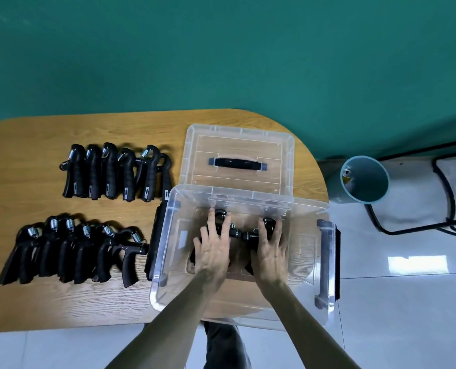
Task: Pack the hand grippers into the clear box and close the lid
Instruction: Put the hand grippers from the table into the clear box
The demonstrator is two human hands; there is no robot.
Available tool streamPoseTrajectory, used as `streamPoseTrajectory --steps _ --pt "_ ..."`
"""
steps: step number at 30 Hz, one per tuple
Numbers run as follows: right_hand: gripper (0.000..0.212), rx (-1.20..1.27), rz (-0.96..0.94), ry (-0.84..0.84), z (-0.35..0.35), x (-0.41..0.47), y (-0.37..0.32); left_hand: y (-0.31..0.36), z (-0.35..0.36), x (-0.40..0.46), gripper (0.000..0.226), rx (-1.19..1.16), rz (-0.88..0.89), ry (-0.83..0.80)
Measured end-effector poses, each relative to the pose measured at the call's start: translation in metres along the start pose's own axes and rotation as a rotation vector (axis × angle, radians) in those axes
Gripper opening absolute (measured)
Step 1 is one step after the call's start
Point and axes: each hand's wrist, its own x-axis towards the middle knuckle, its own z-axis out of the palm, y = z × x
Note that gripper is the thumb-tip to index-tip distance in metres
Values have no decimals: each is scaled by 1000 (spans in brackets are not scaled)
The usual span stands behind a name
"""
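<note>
The clear box [168, 246] stands open at the table's right end. Both my hands are down inside it. My left hand [212, 249] lies flat, fingers spread, on a black hand gripper [234, 231] on the box floor. My right hand [270, 249] rests the same way on a second gripper [268, 223] beside it. The grippers' handles are mostly hidden under my palms. The clear lid [237, 158] with a dark handle lies flat behind the box. On the table to the left lie two rows of several black grippers, a far row [115, 173] and a near row [72, 251].
The wooden table [35, 137] has a rounded right end; the box overhangs its right edge. A teal bin [364, 179] and a black chair frame [439, 198] stand on the tiled floor to the right. A green wall is behind.
</note>
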Motion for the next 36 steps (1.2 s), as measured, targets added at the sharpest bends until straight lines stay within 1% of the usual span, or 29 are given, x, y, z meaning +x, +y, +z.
streamPoseTrajectory --steps 4,5,6,8,11,16,18,22,26,29,30,33,36 --pt "111 -67 31 2 1 1 -1 0 -2 1 81 -35 -3 -4" --pt "111 -79 48 -3 -1 1 -2 0 -4 -1 77 -50 5 -3" --pt "107 -95 56 13 -3 0 -3 0 -8 -3 72 -65 12 -3" --pt "91 -137 44 103 -12 -4 -7 -1 -17 -8 66 -70 24 40" --pt "88 -208 7 153 -29 -13 -15 -2 -35 -15 63 -30 56 69" --pt "69 -237 -51 234 -57 -26 -40 -3 -84 -29 59 55 181 105" --pt "59 -263 -62 245 -71 -35 -57 -10 -104 -36 58 65 236 130" --pt "53 -267 -74 322 -94 -46 -95 -39 -134 -49 51 77 324 203" --pt "56 -279 -103 318 -104 -58 -142 -82 -163 -61 55 51 278 227" --pt "64 -295 -123 276 -103 -66 -179 -116 -183 -69 57 21 246 226" --pt "63 -306 -137 269 -101 -68 -193 -129 -189 -71 57 -1 226 226" --pt "51 -324 -170 280 -98 -75 -235 -171 -199 -75 58 -53 156 238" --pt "49 -325 -218 287 -90 -78 -273 -217 -201 -80 59 -64 97 239"
